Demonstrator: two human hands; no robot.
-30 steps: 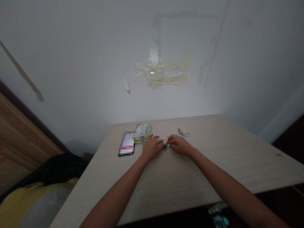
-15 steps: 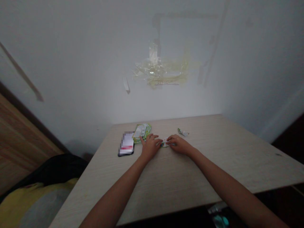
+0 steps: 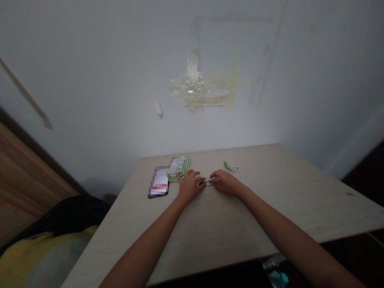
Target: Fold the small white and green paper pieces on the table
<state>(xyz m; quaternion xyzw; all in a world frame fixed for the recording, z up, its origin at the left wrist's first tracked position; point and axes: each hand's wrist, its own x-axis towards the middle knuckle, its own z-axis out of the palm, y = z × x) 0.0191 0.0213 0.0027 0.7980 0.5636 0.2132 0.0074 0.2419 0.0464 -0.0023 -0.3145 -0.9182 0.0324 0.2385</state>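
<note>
Between my two hands, low over the table, is a small white and green wrapper (image 3: 207, 179), largely covered by fingers. My left hand (image 3: 190, 188) pinches its left end between thumb and index finger, with the other fingers spread outward. My right hand (image 3: 227, 183) grips the right end with its fingertips bunched together. Just behind my left hand lies a green and white packet (image 3: 179, 166), near its outer fingers. A phone (image 3: 160, 182) with a blurred-out screen rests left of the packet, partly under its edge.
A crumpled green and silver wrapper piece (image 3: 231, 167) lies beyond my right hand on the pale wooden table (image 3: 240, 224). A wall (image 3: 120, 80) with peeling tape (image 3: 207, 90) rises behind. Yellow and grey cloth (image 3: 60, 256) sits below at left.
The small wrapper has turned from tilted to nearly level between my hands, and my fingertips have shifted slightly on it. The packet, phone and crumpled piece stay in place.
</note>
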